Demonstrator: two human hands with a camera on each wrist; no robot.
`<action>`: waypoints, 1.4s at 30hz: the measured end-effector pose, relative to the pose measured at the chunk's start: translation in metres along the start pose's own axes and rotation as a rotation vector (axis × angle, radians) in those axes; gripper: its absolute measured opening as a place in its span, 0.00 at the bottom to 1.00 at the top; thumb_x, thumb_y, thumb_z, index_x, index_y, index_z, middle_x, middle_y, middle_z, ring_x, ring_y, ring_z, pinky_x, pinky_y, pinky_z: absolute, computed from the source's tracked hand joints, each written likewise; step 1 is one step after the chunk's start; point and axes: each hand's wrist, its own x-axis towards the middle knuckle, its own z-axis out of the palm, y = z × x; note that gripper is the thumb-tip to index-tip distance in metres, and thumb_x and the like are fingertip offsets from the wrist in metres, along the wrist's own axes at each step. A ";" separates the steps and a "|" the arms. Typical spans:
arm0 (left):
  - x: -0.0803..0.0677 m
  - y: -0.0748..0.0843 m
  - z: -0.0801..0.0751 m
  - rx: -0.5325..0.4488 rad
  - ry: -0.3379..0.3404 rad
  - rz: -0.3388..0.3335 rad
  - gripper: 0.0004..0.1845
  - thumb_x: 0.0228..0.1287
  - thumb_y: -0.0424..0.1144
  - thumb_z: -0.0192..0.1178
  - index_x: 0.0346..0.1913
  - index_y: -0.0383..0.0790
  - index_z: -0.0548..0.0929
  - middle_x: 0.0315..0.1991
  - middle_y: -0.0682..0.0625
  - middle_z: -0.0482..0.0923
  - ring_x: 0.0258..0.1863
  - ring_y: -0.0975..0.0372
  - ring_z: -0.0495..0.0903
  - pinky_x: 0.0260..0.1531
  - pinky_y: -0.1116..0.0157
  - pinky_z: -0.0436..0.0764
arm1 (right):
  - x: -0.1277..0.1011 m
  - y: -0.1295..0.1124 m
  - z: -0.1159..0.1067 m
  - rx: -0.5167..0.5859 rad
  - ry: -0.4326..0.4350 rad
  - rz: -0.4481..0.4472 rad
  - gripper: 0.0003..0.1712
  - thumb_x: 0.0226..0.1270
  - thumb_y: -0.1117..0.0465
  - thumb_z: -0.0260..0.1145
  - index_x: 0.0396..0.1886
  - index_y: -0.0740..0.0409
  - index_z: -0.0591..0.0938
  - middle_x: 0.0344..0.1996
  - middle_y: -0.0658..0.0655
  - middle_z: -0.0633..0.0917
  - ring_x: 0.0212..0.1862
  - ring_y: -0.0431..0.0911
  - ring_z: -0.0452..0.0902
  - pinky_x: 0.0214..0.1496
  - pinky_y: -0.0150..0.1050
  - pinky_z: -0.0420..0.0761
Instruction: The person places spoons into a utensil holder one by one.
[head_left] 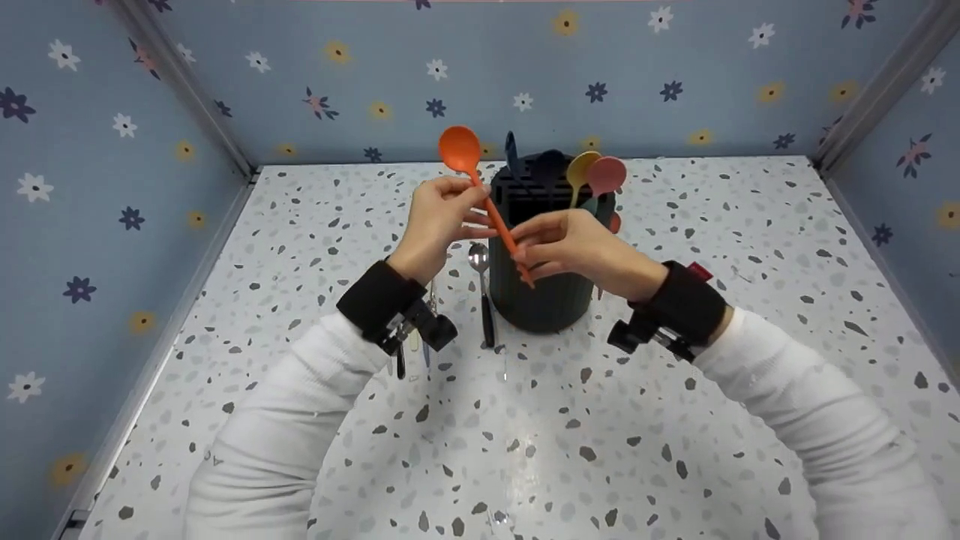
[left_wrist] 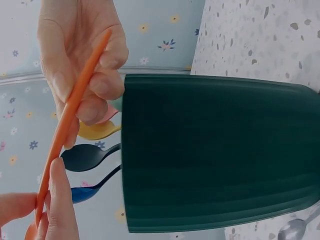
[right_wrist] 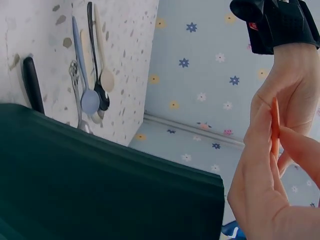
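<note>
Both hands pinching orange spoon (head_left: 480, 191): left hand (head_left: 435, 221) near bowl end, right hand (head_left: 574, 247) low on handle. Spoon hangs tilted, bowl toward 11 o'clock, right above dark holder (head_left: 544, 300). Looks mid-handover; next probably lower it handle-first into a slot.

A dark green ribbed holder (head_left: 544, 300) stands upright near the middle of the speckled tabletop (head_left: 675, 420), with yellow (head_left: 580, 169), pink (head_left: 606, 175) and dark spoons (head_left: 550, 161) rising from its top. A metal spoon with a black handle (head_left: 482, 289) lies just beside it, and a cluster of loose spoons (right_wrist: 92, 95) rests nearby; blue flowered walls (head_left: 637, 67) stand along the tabletop's edges.
</note>
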 end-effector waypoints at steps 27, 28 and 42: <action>0.029 0.020 0.003 -0.044 0.122 0.120 0.07 0.60 0.31 0.54 0.40 0.34 0.71 0.30 0.43 0.73 0.23 0.58 0.77 0.31 0.62 0.83 | 0.047 -0.023 -0.016 -0.137 0.148 0.031 0.21 0.59 0.70 0.59 0.54 0.65 0.73 0.42 0.62 0.80 0.39 0.46 0.78 0.45 0.38 0.80; 0.030 0.020 0.004 -0.043 0.121 0.121 0.07 0.60 0.31 0.54 0.40 0.34 0.71 0.30 0.43 0.73 0.23 0.58 0.77 0.31 0.62 0.83 | 0.047 -0.023 -0.016 -0.145 0.152 0.030 0.21 0.59 0.70 0.59 0.54 0.65 0.73 0.43 0.62 0.79 0.39 0.45 0.78 0.45 0.38 0.80; 0.036 0.013 0.007 -0.024 0.125 0.183 0.08 0.61 0.33 0.54 0.41 0.35 0.71 0.32 0.43 0.74 0.30 0.55 0.77 0.35 0.62 0.82 | 0.056 -0.018 -0.018 -0.342 0.265 -0.082 0.15 0.58 0.69 0.60 0.46 0.66 0.79 0.41 0.64 0.80 0.38 0.46 0.79 0.42 0.35 0.81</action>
